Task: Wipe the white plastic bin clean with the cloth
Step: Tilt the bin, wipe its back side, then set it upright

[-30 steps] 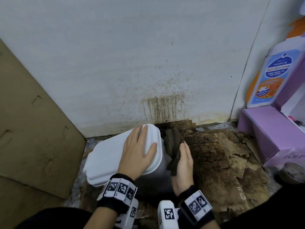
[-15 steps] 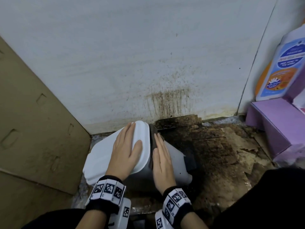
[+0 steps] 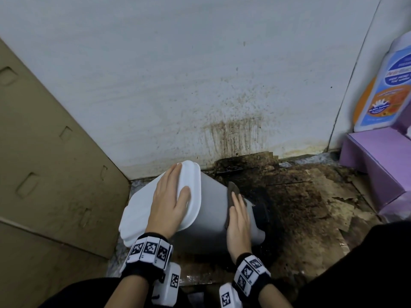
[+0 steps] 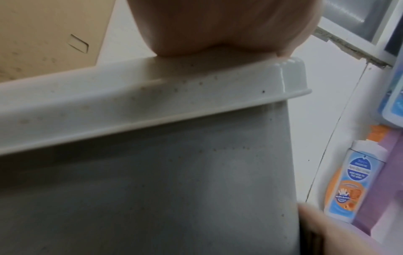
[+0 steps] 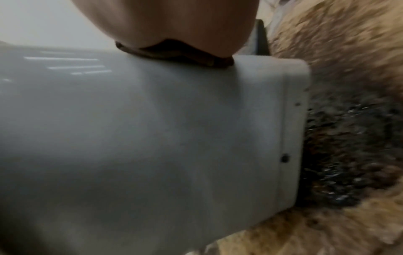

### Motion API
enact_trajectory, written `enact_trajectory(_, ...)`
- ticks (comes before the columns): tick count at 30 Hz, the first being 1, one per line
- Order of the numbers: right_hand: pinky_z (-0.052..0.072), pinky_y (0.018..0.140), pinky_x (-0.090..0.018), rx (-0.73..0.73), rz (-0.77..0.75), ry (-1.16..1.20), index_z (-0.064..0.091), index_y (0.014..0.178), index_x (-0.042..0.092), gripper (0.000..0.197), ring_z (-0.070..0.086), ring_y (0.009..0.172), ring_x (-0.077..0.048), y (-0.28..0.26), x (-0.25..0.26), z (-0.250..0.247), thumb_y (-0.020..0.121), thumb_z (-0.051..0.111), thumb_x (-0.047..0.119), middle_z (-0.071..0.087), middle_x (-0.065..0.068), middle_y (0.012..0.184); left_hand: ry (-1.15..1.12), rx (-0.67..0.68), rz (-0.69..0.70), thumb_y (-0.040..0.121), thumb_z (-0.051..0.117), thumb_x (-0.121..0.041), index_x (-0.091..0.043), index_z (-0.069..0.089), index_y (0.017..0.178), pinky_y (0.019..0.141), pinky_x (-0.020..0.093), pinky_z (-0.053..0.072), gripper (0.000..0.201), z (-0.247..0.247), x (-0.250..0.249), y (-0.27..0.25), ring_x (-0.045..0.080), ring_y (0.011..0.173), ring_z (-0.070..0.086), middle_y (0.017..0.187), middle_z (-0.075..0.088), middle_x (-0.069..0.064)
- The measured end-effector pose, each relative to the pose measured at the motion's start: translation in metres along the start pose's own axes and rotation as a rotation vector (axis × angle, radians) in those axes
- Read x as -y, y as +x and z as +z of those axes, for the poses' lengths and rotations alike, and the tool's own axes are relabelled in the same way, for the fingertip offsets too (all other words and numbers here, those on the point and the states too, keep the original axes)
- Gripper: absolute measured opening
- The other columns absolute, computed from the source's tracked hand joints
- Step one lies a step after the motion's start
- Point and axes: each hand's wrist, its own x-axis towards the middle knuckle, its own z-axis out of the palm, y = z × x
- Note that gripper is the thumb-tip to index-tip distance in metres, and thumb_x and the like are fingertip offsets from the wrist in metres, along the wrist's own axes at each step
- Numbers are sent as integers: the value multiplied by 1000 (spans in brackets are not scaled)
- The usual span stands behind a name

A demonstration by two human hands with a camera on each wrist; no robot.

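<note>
The white plastic bin is tipped to the left on the dirty floor, its lid facing left. My left hand lies flat on the lid with straight fingers and steadies it. My right hand presses a dark brown cloth flat against the bin's upper side wall, near the base. In the right wrist view the cloth shows as a thin brown edge under my palm on the grey-white wall. The left wrist view shows small brown specks on the lid rim.
A stained white wall stands right behind the bin. Cardboard leans at the left. The floor at the right is covered with dark grime and torn paper. A purple box and a soap bottle sit at the far right.
The bin has tipped further to the left. My right hand went from bunching the cloth beside the bin to pressing it flat, and has slid down the side wall toward the base.
</note>
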Motion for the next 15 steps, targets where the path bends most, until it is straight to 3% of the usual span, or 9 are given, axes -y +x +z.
enact_trajectory(3,8,123,-25,63,-149,37,30,140,61,43,12,150,5,-13,38,15,104,25,38,20,23,163,10,-11,9,93,27,-54,-22,29,158,120,22,11,73,2,1,1,9,152,21,165,28,-8)
enact_trajectory(6,5,122,-21,159,-283,14,25,151,48,45,8,151,6,-20,61,17,108,24,33,16,24,164,7,-10,10,93,28,-54,-23,29,158,121,24,13,73,3,1,0,7,151,21,164,28,-9)
enact_trajectory(9,7,123,-21,190,-370,-91,22,155,42,47,10,153,0,-13,43,5,109,22,30,17,20,165,-7,-3,13,93,29,-54,-24,28,158,122,27,14,72,3,0,-2,6,152,21,165,27,-10)
enact_trajectory(11,9,123,-24,163,-295,-90,23,150,50,45,12,153,-1,-1,14,-6,107,21,35,19,19,165,-12,0,16,93,29,-55,-25,27,158,121,24,13,72,3,-1,-3,5,152,20,165,26,-12)
enact_trajectory(13,8,121,-23,112,-108,-70,26,142,56,41,15,153,-5,11,-13,-20,108,22,35,21,15,165,-14,4,9,93,29,-56,-28,26,159,120,24,12,71,4,-4,-3,5,152,19,165,25,-14)
enact_trajectory(15,5,118,-22,78,64,-89,28,146,49,41,15,153,-9,17,-32,-30,109,24,31,21,9,166,-12,8,12,93,29,-57,-30,26,159,120,25,12,71,6,-7,-3,5,152,20,165,25,-14)
